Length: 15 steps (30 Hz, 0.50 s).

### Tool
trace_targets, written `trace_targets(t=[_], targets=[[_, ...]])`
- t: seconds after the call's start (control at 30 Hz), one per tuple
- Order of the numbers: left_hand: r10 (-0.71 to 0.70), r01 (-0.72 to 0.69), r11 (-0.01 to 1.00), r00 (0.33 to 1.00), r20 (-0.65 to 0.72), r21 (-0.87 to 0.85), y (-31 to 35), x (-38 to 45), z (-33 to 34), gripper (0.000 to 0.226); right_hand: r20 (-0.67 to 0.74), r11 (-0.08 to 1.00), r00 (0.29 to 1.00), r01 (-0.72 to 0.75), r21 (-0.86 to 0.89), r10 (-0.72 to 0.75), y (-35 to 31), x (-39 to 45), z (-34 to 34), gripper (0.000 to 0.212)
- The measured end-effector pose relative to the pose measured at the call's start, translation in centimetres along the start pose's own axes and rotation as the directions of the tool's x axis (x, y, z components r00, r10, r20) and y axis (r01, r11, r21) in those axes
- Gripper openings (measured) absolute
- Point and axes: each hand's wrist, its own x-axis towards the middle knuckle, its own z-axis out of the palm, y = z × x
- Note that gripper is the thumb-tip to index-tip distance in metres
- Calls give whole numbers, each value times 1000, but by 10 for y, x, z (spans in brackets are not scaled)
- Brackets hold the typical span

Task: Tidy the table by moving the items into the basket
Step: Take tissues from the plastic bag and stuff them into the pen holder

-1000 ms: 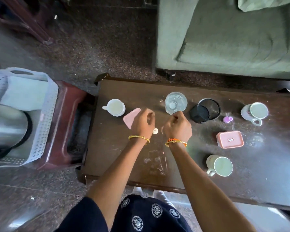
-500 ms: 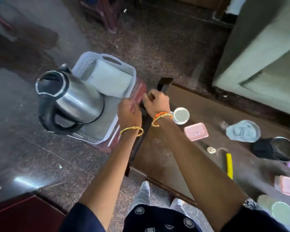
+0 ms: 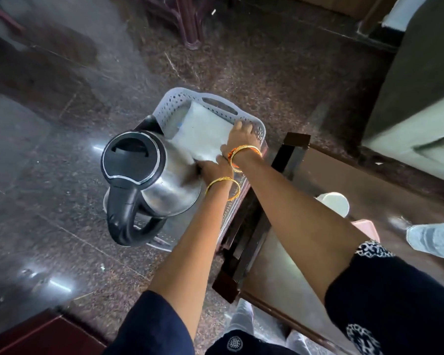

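Observation:
A pale perforated basket [image 3: 176, 105] sits left of the dark wooden table [image 3: 356, 180]. Inside it stand a steel kettle [image 3: 154, 175] with a black lid and handle, and a white flat pack [image 3: 203, 131]. My left hand [image 3: 212, 169] reaches down into the basket beside the kettle, its fingertips blurred and hidden. My right hand [image 3: 241, 134] hovers over the white pack at the basket's right rim, fingers curled downward. On the table remain a white cup [image 3: 336, 203], a pink box [image 3: 369, 226] and a clear container [image 3: 436, 239].
The basket rests on a reddish stool [image 3: 265, 149] against the table's left end. A green sofa [image 3: 420, 103] stands at the far right. Wooden chair legs [image 3: 190, 24] rise at the top. Polished stone floor surrounds everything.
Both hands left the middle of the table, swung left, and now reach into the basket. The view has turned left with them, so most table items are out of frame.

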Motion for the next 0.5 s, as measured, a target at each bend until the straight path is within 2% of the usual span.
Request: trace_targets(t=[0.07, 0.13, 0.27, 0.37, 0.5], targets=[[-37, 38, 994, 999, 12, -107, 4, 3, 0, 51, 49, 1000, 998, -30, -7, 31, -1, 3, 0, 76], [-40, 39, 973, 999, -1, -226, 9, 3, -3, 47, 61, 1000, 998, -25, -11, 25, 0, 4, -5, 57], [106, -119, 942, 993, -58, -312, 20, -9, -10, 30, 36, 995, 999, 22, 96, -26, 0, -3, -20, 36], [215, -213, 892, 976, -39, -399, 27, -30, -17, 34, -40, 923, 999, 48, 382, -36, 9, -24, -37, 14], [381, -367, 869, 924, -23, -333, 16, -77, -22, 33, -117, 667, 993, 73, 742, 21, 54, -70, -59, 27]])
